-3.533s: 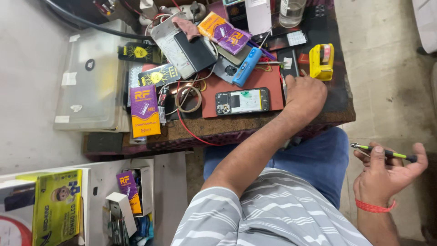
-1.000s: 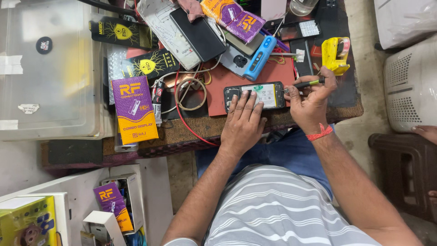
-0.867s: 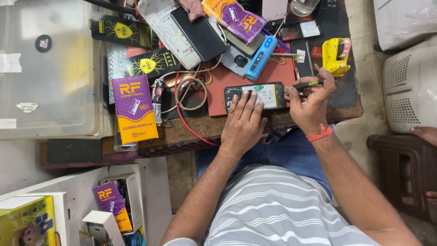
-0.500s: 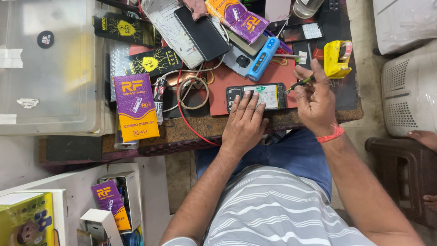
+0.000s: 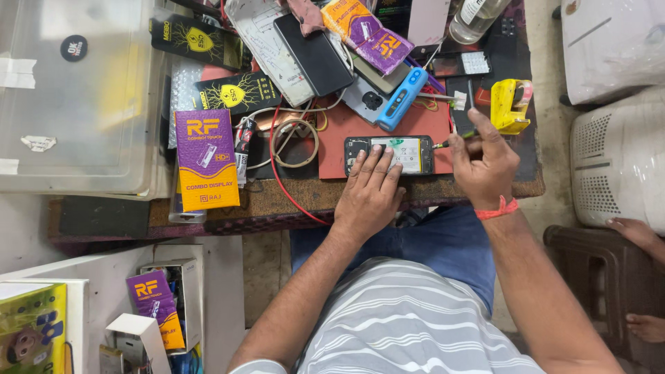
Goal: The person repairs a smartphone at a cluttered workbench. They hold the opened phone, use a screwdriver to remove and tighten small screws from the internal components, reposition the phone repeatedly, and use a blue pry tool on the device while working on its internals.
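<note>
An opened phone (image 5: 402,154) lies back-up on a red mat (image 5: 350,128) on the cluttered bench, its battery and boards showing. My left hand (image 5: 370,194) rests flat on the phone's near edge, fingers spread over it. My right hand (image 5: 483,166) pinches a thin green-and-black screwdriver (image 5: 454,140) whose tip touches the phone's right end. A red thread band circles my right wrist.
A yellow tool (image 5: 511,104) sits just beyond my right hand. A blue tool (image 5: 400,100), dark phones, purple-and-orange boxes (image 5: 206,158), a red cable (image 5: 277,173) and a clear lidded bin (image 5: 76,97) crowd the bench. A brown stool (image 5: 596,277) with another person's feet stands at right.
My right hand, earlier out to the side holding the screwdriver, has come to the phone's right end. My left hand moved from the bench's right onto the phone and stays there.
</note>
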Tool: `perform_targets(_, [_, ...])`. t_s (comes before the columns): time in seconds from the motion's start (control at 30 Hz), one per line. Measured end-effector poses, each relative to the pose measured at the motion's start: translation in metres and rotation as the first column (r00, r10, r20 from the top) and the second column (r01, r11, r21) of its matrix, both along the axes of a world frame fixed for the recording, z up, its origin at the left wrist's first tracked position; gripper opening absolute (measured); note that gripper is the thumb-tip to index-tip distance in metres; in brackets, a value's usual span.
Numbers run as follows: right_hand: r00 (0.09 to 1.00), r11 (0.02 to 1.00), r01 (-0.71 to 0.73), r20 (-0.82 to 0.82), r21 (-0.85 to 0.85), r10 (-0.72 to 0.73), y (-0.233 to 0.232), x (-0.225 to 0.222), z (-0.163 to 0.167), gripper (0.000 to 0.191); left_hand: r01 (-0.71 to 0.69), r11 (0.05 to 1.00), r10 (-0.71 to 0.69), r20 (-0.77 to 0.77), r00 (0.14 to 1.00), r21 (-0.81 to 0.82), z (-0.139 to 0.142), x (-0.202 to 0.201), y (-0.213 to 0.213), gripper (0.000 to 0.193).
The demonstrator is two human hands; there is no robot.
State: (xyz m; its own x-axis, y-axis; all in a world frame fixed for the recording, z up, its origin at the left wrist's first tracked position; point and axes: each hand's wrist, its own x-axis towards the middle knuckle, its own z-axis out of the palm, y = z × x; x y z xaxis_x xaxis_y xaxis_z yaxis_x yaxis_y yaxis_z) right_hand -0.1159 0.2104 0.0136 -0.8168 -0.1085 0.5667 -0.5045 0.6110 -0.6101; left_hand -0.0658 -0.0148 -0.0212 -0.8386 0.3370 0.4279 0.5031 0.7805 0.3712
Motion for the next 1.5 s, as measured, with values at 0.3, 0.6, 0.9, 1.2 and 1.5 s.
perform_targets(0.3, [0.997,0.994,0.075,-0.028,0.077,-0.073,-0.007,0.000,0.012,0.047,-0.004,1.000,0.003,-0.019,1.000,-0.009,0.002,0.000,0.003,0.046])
perform_targets(0.6, [0.998,0.991,-0.048,0.030,-0.124,0.052,-0.015,-0.003,0.009,0.050,-0.013,1.000,0.012,-0.006,1.000,-0.002,0.003,0.000,0.001,0.046])
perform_targets(0.9, [0.999,0.999,0.028,-0.025,-0.031,-0.028,-0.020,-0.001,0.007,0.044,-0.002,1.000,0.002,-0.010,1.000,-0.003,-0.001,-0.001,0.000,0.047])
perform_targets(1.2, [0.996,0.997,0.048,-0.073,0.067,-0.043,-0.020,0.002,0.003,0.049,0.000,1.000,0.000,-0.013,1.000,0.017,0.003,0.000,-0.002,0.047])
perform_targets(1.5, [0.997,0.995,0.051,0.062,-0.085,-0.046,-0.018,0.008,-0.009,0.057,-0.011,1.000,0.011,-0.029,1.000,0.008,0.004,0.000,-0.001,0.045])
